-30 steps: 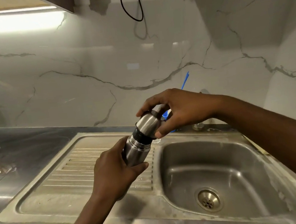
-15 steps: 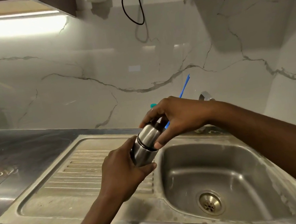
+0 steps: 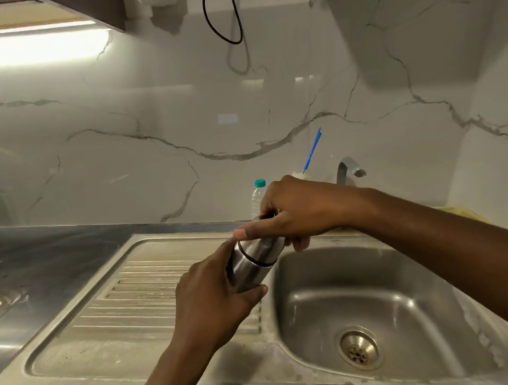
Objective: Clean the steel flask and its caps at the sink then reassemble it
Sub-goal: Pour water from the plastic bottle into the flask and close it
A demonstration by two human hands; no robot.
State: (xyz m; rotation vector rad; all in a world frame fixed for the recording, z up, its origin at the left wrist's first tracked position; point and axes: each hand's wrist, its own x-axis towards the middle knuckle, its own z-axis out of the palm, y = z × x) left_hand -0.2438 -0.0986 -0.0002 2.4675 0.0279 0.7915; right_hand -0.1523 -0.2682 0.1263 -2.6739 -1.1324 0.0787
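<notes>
A person holds a steel flask tilted in the air above the sink, over the edge between ribbed drainboard and basin. The left hand has its fingers wrapped around the flask body. The right hand has its fingers closed over the cap at the top. A tap and a plastic bottle stand behind.

I can read no text, label, brand or number anywhere. The steel flask under my fingers shows plain metal, and the plastic bottle just behind my fingers is too blurred for any print to be made out.
</notes>
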